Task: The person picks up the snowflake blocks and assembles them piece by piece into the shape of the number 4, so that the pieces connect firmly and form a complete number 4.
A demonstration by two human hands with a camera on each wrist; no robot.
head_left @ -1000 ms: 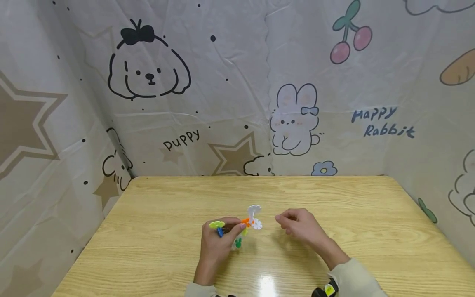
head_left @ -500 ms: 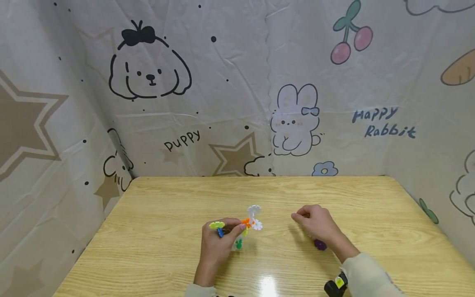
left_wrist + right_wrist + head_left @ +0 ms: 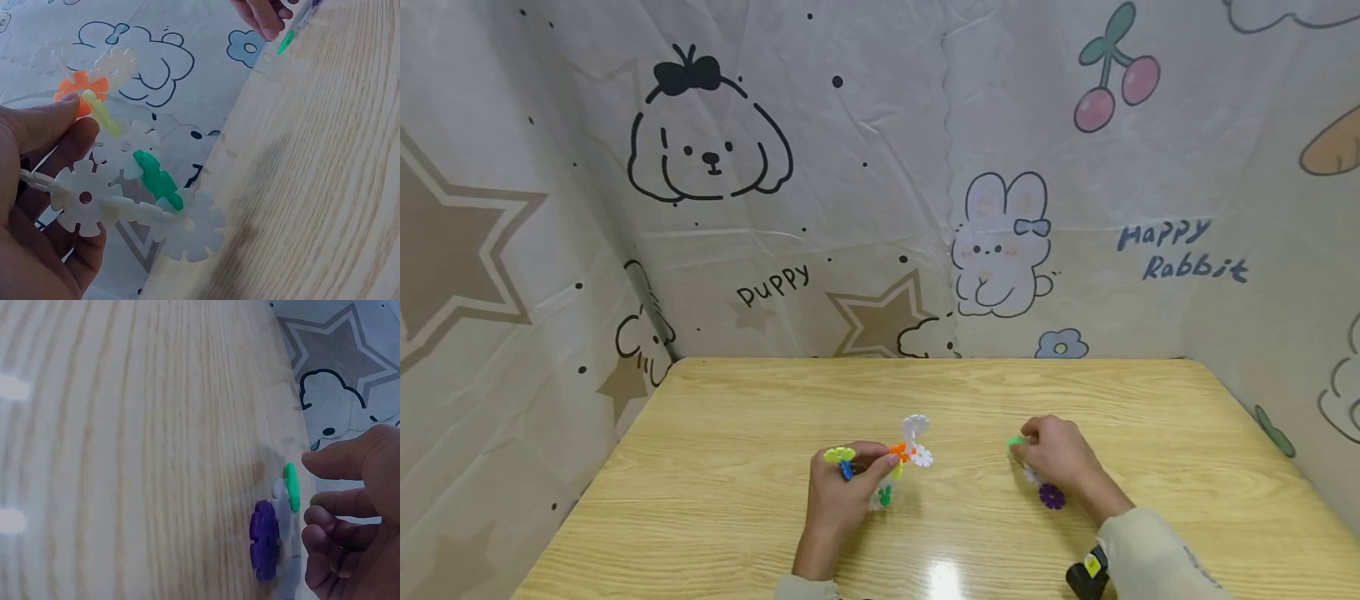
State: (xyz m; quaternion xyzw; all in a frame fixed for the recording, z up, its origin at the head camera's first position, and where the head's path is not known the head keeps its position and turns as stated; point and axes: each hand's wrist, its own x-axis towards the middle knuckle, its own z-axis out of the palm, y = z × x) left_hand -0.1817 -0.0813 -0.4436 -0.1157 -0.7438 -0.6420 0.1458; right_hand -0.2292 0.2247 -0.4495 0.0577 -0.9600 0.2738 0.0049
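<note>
Right hand [image 3: 1062, 457] beside green disc [image 3: 1016, 442], left hand [image 3: 844, 493] well apart, table edge [image 3: 925, 362] beyond.

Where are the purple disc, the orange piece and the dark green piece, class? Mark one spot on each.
Purple disc [image 3: 264, 542]: right wrist view, middle of its notched face.
Orange piece [image 3: 79, 84]: left wrist view, its visible middle.
Dark green piece [image 3: 157, 180]: left wrist view, middle of its length.

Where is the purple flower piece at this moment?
In the head view, the purple flower piece is right of centre on the table, near the right hand, beside a white piece.
</note>
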